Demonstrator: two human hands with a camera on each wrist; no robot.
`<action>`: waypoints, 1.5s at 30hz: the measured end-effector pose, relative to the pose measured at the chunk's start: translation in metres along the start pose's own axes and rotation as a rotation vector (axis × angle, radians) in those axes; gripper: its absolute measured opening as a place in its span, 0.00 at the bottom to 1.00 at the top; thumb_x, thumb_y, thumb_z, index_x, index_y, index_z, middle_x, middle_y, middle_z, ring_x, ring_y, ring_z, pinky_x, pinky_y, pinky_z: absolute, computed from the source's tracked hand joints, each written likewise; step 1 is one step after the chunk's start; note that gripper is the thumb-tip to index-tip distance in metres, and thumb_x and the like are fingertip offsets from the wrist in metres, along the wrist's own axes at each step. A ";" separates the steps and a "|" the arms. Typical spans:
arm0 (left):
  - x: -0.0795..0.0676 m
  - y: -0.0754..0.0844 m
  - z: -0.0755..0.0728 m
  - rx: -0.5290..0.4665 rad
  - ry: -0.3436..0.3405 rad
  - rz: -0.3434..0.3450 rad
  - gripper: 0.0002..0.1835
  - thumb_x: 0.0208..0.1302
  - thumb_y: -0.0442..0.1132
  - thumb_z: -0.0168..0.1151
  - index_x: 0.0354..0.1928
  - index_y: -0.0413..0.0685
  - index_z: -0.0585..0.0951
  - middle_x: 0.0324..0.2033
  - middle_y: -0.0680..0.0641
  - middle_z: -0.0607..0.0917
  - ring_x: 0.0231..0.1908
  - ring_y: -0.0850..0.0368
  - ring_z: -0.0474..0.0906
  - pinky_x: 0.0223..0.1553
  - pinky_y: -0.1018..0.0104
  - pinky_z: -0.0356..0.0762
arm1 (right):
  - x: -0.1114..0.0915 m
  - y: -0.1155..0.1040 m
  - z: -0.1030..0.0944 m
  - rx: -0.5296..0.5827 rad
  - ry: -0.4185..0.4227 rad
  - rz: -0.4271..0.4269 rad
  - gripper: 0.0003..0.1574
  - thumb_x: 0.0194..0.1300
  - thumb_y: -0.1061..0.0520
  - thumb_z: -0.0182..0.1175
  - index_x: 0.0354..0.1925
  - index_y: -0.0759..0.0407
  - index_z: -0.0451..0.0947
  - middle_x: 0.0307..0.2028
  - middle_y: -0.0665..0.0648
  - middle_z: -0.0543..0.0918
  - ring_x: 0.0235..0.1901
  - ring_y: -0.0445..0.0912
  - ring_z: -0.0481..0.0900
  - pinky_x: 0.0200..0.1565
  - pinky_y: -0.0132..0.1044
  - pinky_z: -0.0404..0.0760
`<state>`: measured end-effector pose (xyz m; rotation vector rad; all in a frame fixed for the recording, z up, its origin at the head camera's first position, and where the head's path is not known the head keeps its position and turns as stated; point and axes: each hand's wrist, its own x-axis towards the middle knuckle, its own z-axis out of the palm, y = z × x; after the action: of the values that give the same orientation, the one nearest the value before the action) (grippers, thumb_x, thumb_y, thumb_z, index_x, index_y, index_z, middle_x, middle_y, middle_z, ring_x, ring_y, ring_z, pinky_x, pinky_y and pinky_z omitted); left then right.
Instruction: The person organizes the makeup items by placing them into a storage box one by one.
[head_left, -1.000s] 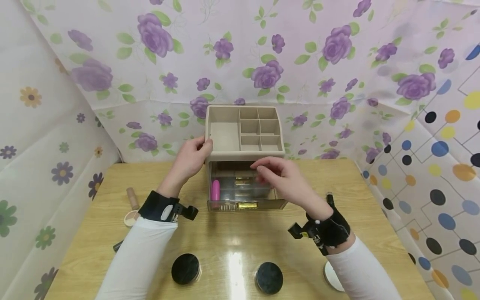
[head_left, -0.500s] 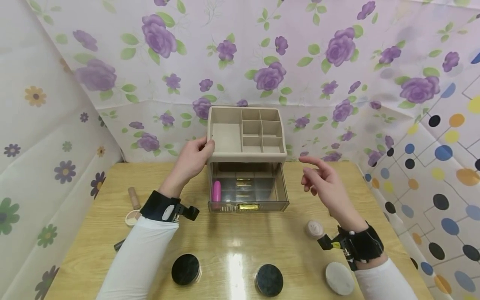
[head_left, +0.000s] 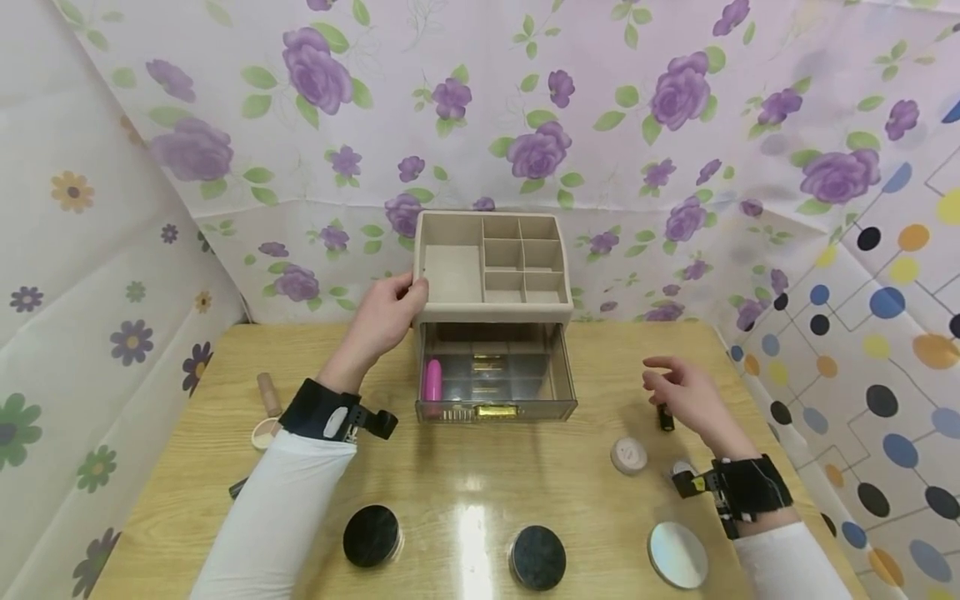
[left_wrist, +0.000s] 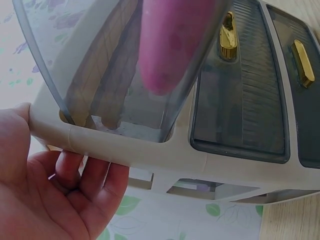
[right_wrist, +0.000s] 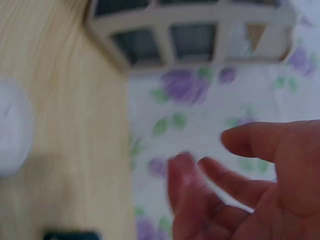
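Observation:
A beige cosmetic organizer (head_left: 495,312) stands at the back of the table, its open compartments on top. Its smoky clear top drawer (head_left: 540,410) is pulled out, with a bright pink rounded tube (head_left: 433,382) upright at the left end. My left hand (head_left: 381,318) grips the organizer's left upper edge, thumb on the rim; in the left wrist view the fingers (left_wrist: 100,190) curl behind the frame. At the right my right hand (head_left: 692,402) hovers with loosely bent fingers and nothing between them. Just below its fingertips a small black tube (head_left: 665,418) is partly covered by the hand.
Two black-lidded round jars (head_left: 371,537) stand at the front. To the right are a small pale jar (head_left: 628,456) and a round silvery disc (head_left: 677,555). A beige tube (head_left: 267,394) and a pale compact (head_left: 266,434) lie left, beside the left sleeve. Floral cloth (head_left: 487,125) hangs behind.
My right hand has left the drawer and moved right and toward me, over the black tube. The left hand keeps its grip on the organizer.

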<state>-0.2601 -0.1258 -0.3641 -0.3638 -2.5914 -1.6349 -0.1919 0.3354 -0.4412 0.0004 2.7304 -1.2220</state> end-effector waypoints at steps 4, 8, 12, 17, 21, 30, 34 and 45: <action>0.000 0.002 -0.001 0.003 -0.008 0.003 0.28 0.75 0.55 0.46 0.67 0.47 0.74 0.42 0.41 0.82 0.35 0.49 0.75 0.33 0.60 0.75 | 0.006 0.027 -0.001 -0.152 -0.034 0.077 0.42 0.75 0.36 0.49 0.73 0.63 0.57 0.57 0.74 0.74 0.51 0.63 0.76 0.47 0.55 0.78; 0.000 0.001 -0.002 0.010 -0.010 -0.004 0.28 0.75 0.55 0.46 0.67 0.47 0.74 0.41 0.41 0.81 0.35 0.49 0.75 0.33 0.60 0.75 | 0.013 0.049 0.002 -0.268 -0.049 0.115 0.46 0.74 0.40 0.52 0.72 0.72 0.55 0.57 0.80 0.72 0.52 0.68 0.74 0.46 0.59 0.78; 0.000 -0.003 -0.001 0.011 -0.006 -0.010 0.27 0.75 0.56 0.46 0.65 0.48 0.75 0.37 0.42 0.80 0.33 0.49 0.74 0.32 0.60 0.74 | 0.017 0.065 0.007 -0.305 -0.070 0.135 0.46 0.74 0.42 0.53 0.71 0.74 0.54 0.57 0.81 0.71 0.53 0.69 0.73 0.49 0.62 0.76; 0.000 -0.006 0.001 0.014 -0.010 -0.005 0.27 0.75 0.57 0.46 0.62 0.47 0.78 0.31 0.42 0.76 0.31 0.49 0.71 0.30 0.60 0.71 | 0.018 0.081 0.011 -0.294 -0.071 0.160 0.45 0.73 0.41 0.54 0.68 0.76 0.58 0.58 0.81 0.70 0.54 0.71 0.71 0.52 0.64 0.74; -0.001 -0.005 0.002 0.014 -0.020 -0.001 0.27 0.75 0.57 0.45 0.60 0.46 0.78 0.28 0.42 0.73 0.29 0.49 0.69 0.29 0.59 0.70 | 0.019 0.092 0.009 -0.279 -0.065 0.171 0.41 0.72 0.45 0.56 0.64 0.78 0.61 0.55 0.82 0.72 0.51 0.69 0.73 0.49 0.60 0.77; -0.002 -0.003 0.003 0.013 -0.009 -0.004 0.26 0.75 0.56 0.46 0.61 0.47 0.78 0.30 0.42 0.74 0.29 0.49 0.69 0.29 0.60 0.70 | 0.019 0.089 0.000 -0.313 -0.091 0.187 0.39 0.67 0.48 0.62 0.58 0.79 0.62 0.49 0.79 0.74 0.45 0.65 0.75 0.44 0.56 0.77; -0.001 -0.002 0.003 0.014 0.001 -0.010 0.25 0.75 0.55 0.46 0.59 0.47 0.79 0.30 0.42 0.75 0.28 0.49 0.70 0.27 0.60 0.70 | 0.020 0.082 -0.003 -0.323 -0.115 0.200 0.39 0.66 0.47 0.64 0.57 0.75 0.62 0.47 0.76 0.74 0.41 0.62 0.75 0.42 0.55 0.75; 0.000 0.001 0.001 0.028 0.008 -0.007 0.24 0.75 0.56 0.46 0.55 0.46 0.80 0.29 0.42 0.76 0.28 0.49 0.71 0.28 0.60 0.70 | 0.025 0.083 -0.007 -0.332 -0.126 0.235 0.40 0.64 0.42 0.66 0.56 0.70 0.62 0.48 0.75 0.73 0.41 0.62 0.73 0.42 0.55 0.74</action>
<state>-0.2600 -0.1244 -0.3633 -0.3466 -2.6095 -1.5976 -0.2124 0.3947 -0.5020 0.1930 2.6937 -0.6775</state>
